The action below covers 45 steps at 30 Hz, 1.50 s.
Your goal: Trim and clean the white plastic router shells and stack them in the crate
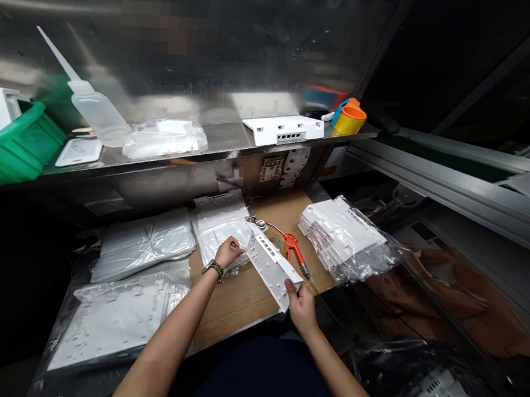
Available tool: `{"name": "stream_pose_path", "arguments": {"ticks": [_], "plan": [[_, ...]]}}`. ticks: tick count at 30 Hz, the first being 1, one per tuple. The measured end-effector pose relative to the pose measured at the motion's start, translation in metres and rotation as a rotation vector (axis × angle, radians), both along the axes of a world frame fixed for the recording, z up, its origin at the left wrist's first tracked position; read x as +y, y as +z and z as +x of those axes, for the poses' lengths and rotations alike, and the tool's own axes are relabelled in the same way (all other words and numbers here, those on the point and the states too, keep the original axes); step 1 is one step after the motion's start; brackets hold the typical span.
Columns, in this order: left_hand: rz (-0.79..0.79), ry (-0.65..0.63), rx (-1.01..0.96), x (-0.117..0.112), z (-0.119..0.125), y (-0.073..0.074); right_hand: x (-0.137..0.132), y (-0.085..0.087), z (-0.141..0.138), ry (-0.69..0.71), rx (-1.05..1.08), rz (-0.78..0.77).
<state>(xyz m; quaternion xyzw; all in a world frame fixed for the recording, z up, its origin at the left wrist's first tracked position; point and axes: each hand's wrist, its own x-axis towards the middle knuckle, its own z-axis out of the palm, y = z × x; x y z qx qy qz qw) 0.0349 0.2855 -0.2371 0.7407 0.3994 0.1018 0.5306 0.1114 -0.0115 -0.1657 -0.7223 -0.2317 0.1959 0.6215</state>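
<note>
My right hand (301, 302) grips the near end of a long white plastic panel (271, 266) with slots, held tilted above the cardboard-covered bench (236, 298). My left hand (228, 251), with a beaded bracelet on the wrist, is closed in a pinch on a clear plastic bag (220, 235) beside the far end of the panel. An orange-handled air blow gun (294, 249) and a roll of tape (276, 243) lie just behind the panel.
Stacks of bagged white panels lie at the left (118, 315), at the back left (148, 242) and at the right (345, 239). The steel shelf (224, 137) carries a squeeze bottle (97, 110), a white housing (283, 129), orange cups (349, 117) and a green bin (19, 147). A conveyor rail (450, 180) runs on the right.
</note>
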Motion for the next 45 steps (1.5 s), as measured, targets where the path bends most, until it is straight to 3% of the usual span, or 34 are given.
{"name": "stream_pose_path", "arguments": {"ticks": [5,10,17,25,27,30,32,35,40,45], "plan": [[0.08,-0.043,0.039,-0.006,0.004,-0.002,0.013,-0.002,-0.001,0.087,-0.046,0.039],[0.345,-0.08,0.113,-0.012,0.002,0.007,0.026,-0.01,-0.002,0.165,-0.141,-0.001],[0.642,-0.212,0.177,0.009,0.002,0.039,0.029,-0.008,-0.001,0.199,-0.206,-0.054],[0.788,-0.114,0.246,0.048,0.01,0.086,0.033,-0.012,-0.001,0.178,-0.142,-0.025],[0.761,-0.12,0.237,0.054,0.014,0.099,0.033,-0.012,0.001,0.115,-0.047,0.0],[0.649,-0.177,0.211,0.07,0.019,0.121,0.027,-0.006,0.013,-0.099,0.159,0.064],[0.516,-0.239,0.203,0.084,0.02,0.134,0.017,0.003,0.027,-0.211,0.306,0.162],[0.278,-0.333,0.201,0.1,0.016,0.145,-0.006,0.024,0.048,-0.263,0.563,0.381],[0.055,-0.342,0.13,0.1,0.006,0.136,-0.037,0.053,0.061,-0.311,0.658,0.524],[-0.03,-0.299,0.07,0.091,0.002,0.12,-0.043,0.057,0.056,-0.345,0.645,0.538]]}}
